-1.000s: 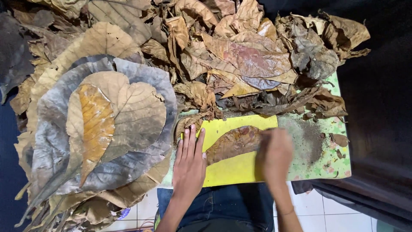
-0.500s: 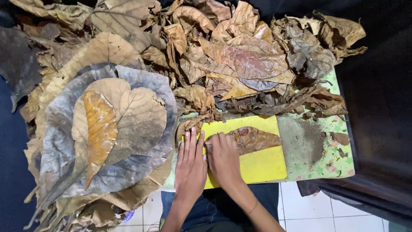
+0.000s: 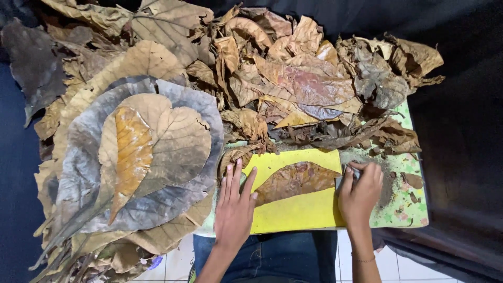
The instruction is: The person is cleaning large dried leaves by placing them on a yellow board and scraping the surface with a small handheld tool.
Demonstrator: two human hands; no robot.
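- Left hand flat, palm down, fingers spread apart, clamped on nothing; pressing on the near left part of a yellow board; fingertips touching the left tip of a brown dried leaf.
- Brown dried leaf lying flat on the yellow board, between the two hands; long axis running from the left hand's fingertips across to the right hand's fingers.
- Right hand curled, fingers drawn together around a small grey tool; only a corner of the tool showing past the fingers, kind impossible to tell; tool end just beside the right tip of the leaf.
- Thin bracelet on the right wrist, below the hand.
- Beyond the right hand, farther from the body: a green patterned mat under the board, dusted with dark crumbs and leaf bits.
- Past both sets of fingertips: a loose heap of crumpled dry leaves, brown, tan and reddish, some curled.
- Well to the outer side of the left hand: a stack of flattened leaves, large grey ones beneath, a tan heart-shaped one on top, an orange-yellow narrow leaf uppermost.
- Behind the wrists, toward the body: blue denim on the lap; white floor tiles beside it.
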